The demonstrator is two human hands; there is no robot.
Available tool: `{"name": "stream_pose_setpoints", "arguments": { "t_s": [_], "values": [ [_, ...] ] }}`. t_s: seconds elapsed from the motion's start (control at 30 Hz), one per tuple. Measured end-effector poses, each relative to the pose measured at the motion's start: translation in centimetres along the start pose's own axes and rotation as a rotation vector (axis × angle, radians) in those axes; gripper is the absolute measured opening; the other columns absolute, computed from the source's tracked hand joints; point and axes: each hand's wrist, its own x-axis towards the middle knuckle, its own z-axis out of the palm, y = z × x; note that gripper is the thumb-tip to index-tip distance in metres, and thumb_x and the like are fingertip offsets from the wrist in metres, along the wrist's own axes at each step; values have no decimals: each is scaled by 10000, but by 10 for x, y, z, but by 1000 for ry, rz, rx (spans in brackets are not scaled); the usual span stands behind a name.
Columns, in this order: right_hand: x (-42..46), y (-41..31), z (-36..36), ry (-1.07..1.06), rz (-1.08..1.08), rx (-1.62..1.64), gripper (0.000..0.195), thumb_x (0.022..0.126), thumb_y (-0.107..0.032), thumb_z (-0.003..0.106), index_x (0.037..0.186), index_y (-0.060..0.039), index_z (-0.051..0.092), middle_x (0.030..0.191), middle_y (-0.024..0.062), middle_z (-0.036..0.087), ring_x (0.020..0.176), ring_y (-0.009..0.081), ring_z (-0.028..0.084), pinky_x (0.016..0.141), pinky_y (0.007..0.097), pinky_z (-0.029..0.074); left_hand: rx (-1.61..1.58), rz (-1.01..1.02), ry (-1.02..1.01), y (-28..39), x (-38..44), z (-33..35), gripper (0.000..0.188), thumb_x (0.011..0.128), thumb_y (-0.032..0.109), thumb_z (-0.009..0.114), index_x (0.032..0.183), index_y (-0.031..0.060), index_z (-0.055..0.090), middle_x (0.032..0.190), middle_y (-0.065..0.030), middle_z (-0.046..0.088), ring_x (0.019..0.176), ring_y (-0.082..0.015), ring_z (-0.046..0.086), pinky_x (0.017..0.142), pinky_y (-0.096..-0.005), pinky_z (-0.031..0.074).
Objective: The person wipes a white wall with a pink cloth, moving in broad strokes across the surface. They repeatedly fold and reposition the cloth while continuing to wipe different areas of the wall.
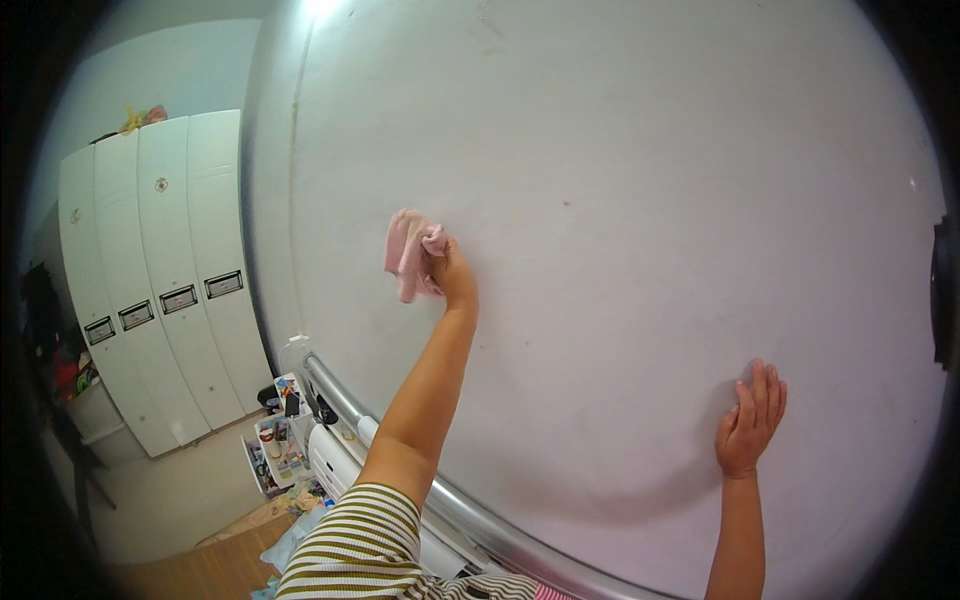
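My left hand (454, 274) is raised against the pale wall (600, 262) and grips a crumpled pink cloth (409, 255). The cloth lies against the wall, its folds hanging to the left of my fingers. Low on the right, my right hand (750, 420) rests on the same wall with its fingers spread a little and nothing in it. A small dark mark (567, 203) shows on the wall between the hands, higher than both.
A metal rail (480, 517) runs along the foot of the wall before me. At left stand a white wardrobe (169, 285) and an open drawer (259, 461) full of small items. Light-blue fabric (294, 540) lies below the drawer. A dark object (943, 292) is at the right rim.
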Motion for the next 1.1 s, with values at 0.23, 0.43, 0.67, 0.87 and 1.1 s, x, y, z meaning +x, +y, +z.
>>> {"name": "stream_pose_setpoints", "arguments": {
  "t_s": [0.23,0.43,0.67,0.87,1.1],
  "values": [
    [0,0,0,-9,-2,2,371,795,26,404,1119,-76,552,1409,145,501,1355,339,401,1156,505,251,-47,133,-152,67,-48,86,350,992,249,447,1220,-7,519,1248,-150,530,1204,-295,456,1035,-387,323],
    [2,-3,-3,-6,10,27,385,784,54,409,1117,-69,556,1402,141,507,1350,340,406,1151,508,258,44,226,-258,140,-73,136,380,1021,292,416,1292,31,467,1294,-92,478,1228,-206,404,1061,-342,293],
    [1,2,0,5,-30,-17,369,794,49,416,1119,-59,555,1420,146,487,1357,347,393,1154,516,253,-739,11,-268,221,-61,146,229,964,147,539,1182,116,476,1232,-22,454,1185,-132,404,1014,-293,332],
    [-1,2,-3,21,-39,14,362,813,45,413,1135,-53,547,1425,149,481,1357,349,395,1156,516,253,-1005,-222,-107,216,7,79,132,950,70,532,927,191,487,849,42,479,659,-53,442,486,-191,368],
    [1,1,-2,35,-52,7,352,822,37,410,1137,-48,544,1419,156,485,1349,351,407,1157,519,253,-862,-229,8,101,99,-52,251,1020,258,419,777,201,433,626,95,353,494,-24,317,398,-189,218]
  ]
}}
